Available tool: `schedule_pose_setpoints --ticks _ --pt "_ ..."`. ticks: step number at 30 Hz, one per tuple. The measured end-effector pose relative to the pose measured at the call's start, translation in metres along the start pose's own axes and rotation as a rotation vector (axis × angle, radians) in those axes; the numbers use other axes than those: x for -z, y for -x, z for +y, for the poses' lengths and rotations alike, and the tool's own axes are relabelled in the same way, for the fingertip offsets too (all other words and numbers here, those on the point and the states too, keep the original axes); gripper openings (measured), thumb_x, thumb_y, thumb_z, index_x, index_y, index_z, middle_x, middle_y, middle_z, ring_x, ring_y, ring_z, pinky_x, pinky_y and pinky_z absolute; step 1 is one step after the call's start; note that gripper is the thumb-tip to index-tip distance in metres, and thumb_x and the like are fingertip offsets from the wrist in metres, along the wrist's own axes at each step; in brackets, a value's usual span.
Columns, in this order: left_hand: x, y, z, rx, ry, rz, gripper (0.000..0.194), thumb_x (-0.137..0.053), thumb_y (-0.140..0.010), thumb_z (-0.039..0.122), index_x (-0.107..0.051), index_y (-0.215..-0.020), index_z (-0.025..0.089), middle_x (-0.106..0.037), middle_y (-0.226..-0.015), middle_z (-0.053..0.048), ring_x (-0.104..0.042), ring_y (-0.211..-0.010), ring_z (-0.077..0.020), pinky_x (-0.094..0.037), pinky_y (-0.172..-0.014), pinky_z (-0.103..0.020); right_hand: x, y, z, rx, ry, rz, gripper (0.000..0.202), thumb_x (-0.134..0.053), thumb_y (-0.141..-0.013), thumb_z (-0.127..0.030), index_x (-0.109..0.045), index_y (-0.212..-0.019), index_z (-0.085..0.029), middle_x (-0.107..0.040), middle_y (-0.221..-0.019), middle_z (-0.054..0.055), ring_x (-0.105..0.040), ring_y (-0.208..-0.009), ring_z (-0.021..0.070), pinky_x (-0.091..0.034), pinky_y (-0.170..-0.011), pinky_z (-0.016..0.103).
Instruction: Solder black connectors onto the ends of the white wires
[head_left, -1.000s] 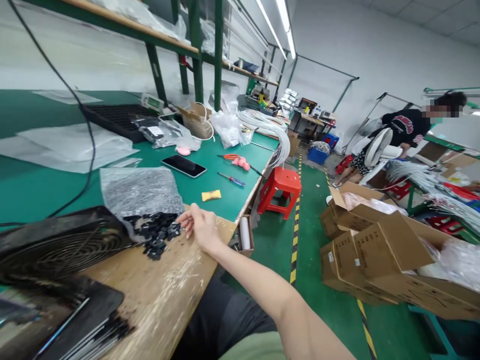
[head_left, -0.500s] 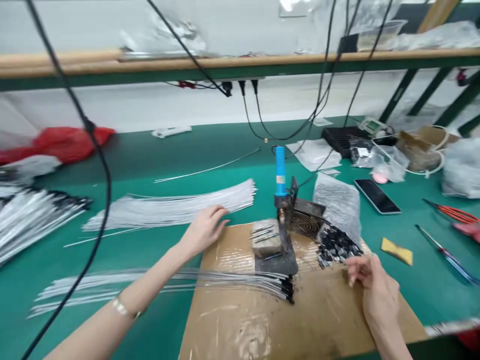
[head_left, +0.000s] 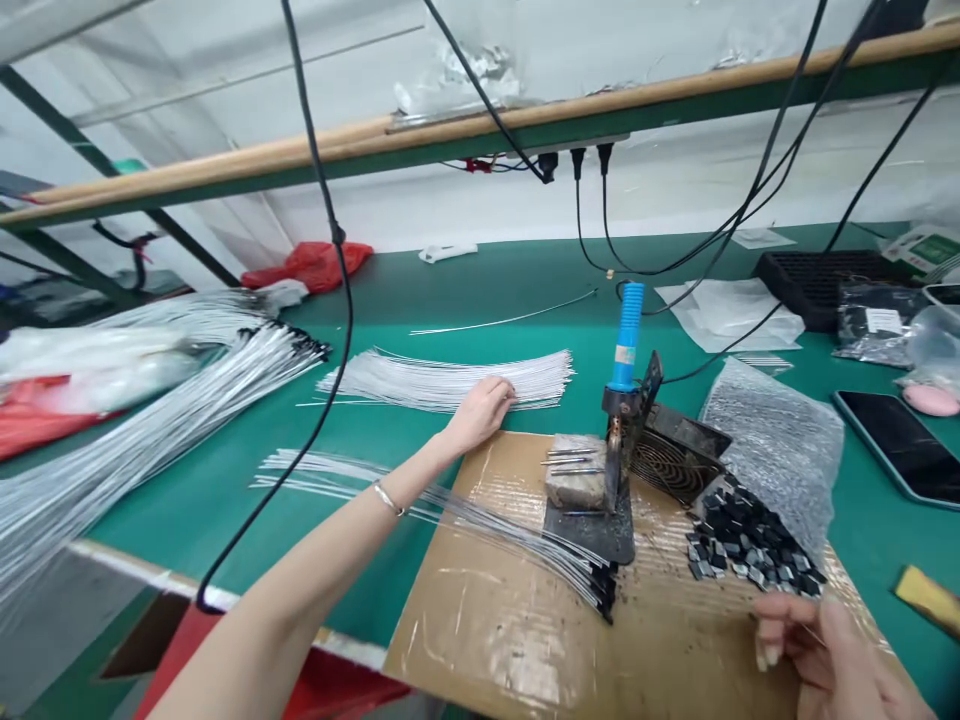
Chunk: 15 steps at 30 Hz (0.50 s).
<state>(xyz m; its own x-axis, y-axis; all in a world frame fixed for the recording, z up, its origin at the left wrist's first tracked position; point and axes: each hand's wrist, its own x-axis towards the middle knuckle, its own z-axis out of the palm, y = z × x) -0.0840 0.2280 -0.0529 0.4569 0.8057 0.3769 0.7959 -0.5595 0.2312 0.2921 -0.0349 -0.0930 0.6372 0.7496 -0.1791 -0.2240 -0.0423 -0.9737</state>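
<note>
My left hand [head_left: 481,412] is at the near edge of a flat bundle of thin white wires [head_left: 450,378], its fingers bent together and pinching at the wires. My right hand [head_left: 832,645] is low at the right over the cardboard, fingers curled in; whether anything small is between them I cannot make out. Just beyond it lies a heap of small black and silver pieces [head_left: 750,545], spilling from a clear plastic bag [head_left: 784,445]. Between my hands stands a blue-handled soldering iron [head_left: 627,335], upright in its stand. Wires with black ends [head_left: 577,570] lie in front of it.
A cardboard sheet [head_left: 480,630] covers the front of the green table. Larger wire bundles [head_left: 172,430] lie at left. A phone [head_left: 900,440] and yellow sponge [head_left: 930,600] lie at right. Black cables [head_left: 330,200] hang down across the view; a shelf [head_left: 480,140] spans the back.
The view has swung to the left. My left hand has come up to the white wire bundle, its fingers now at the near edge. My right hand has drawn nearer to me, still curled.
</note>
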Motion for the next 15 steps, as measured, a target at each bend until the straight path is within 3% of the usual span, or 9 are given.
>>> schedule_pose_setpoints --ticks 3,7,10,13,15 --pt "0.007 0.0 0.001 0.05 0.072 0.068 0.034 -0.066 -0.101 0.034 -0.064 -0.131 0.017 -0.066 -0.132 -0.012 -0.069 -0.111 -0.026 -0.06 -0.093 -0.047 -0.005 0.004 -0.002 0.009 -0.035 0.026 0.055 -0.081 -0.075 -0.068 -0.075 -0.07 -0.013 -0.071 -0.063 0.005 -0.059 -0.05 0.011 -0.051 -0.046 0.019" --pt "0.019 0.002 0.008 0.141 0.175 0.13 0.034 -0.066 -0.101 0.034 -0.064 -0.13 0.017 -0.067 -0.13 -0.011 -0.07 -0.108 -0.0254 -0.061 -0.091 -0.046 -0.006 0.005 -0.004 0.052 -0.025 0.004 0.055 -0.085 -0.07 -0.067 -0.074 -0.07 -0.013 -0.073 -0.065 0.007 -0.06 -0.05 0.0142 -0.05 -0.045 0.024" --pt "0.033 0.008 0.019 0.206 0.243 0.146 0.033 -0.066 -0.101 0.035 -0.064 -0.128 0.016 -0.069 -0.124 -0.01 -0.071 -0.102 -0.0233 -0.062 -0.086 -0.043 -0.008 0.009 -0.007 0.053 0.004 -0.016 0.053 -0.079 -0.079 -0.066 -0.074 -0.074 -0.014 -0.072 -0.069 0.005 -0.058 -0.053 0.0129 -0.05 -0.048 0.024" --pt "0.055 0.021 0.037 0.253 0.289 0.137 0.027 -0.063 -0.102 0.037 -0.067 -0.117 0.014 -0.072 -0.103 -0.006 -0.071 -0.083 -0.018 -0.061 -0.076 -0.036 -0.013 0.015 -0.012 0.057 0.019 -0.022 0.05 -0.077 -0.082 -0.064 -0.074 -0.074 -0.015 -0.071 -0.072 0.005 -0.058 -0.058 0.0134 -0.05 -0.05 0.023" --pt "0.074 0.034 0.052 0.269 0.305 0.113 0.023 -0.06 -0.102 0.035 -0.071 -0.1 0.014 -0.071 -0.079 -0.002 -0.064 -0.07 -0.0146 -0.056 -0.07 -0.03 -0.015 0.018 -0.014 0.068 0.028 -0.005 0.051 -0.078 -0.08 -0.066 -0.074 -0.073 -0.015 -0.071 -0.072 0.006 -0.059 -0.059 0.0139 -0.05 -0.051 0.024"
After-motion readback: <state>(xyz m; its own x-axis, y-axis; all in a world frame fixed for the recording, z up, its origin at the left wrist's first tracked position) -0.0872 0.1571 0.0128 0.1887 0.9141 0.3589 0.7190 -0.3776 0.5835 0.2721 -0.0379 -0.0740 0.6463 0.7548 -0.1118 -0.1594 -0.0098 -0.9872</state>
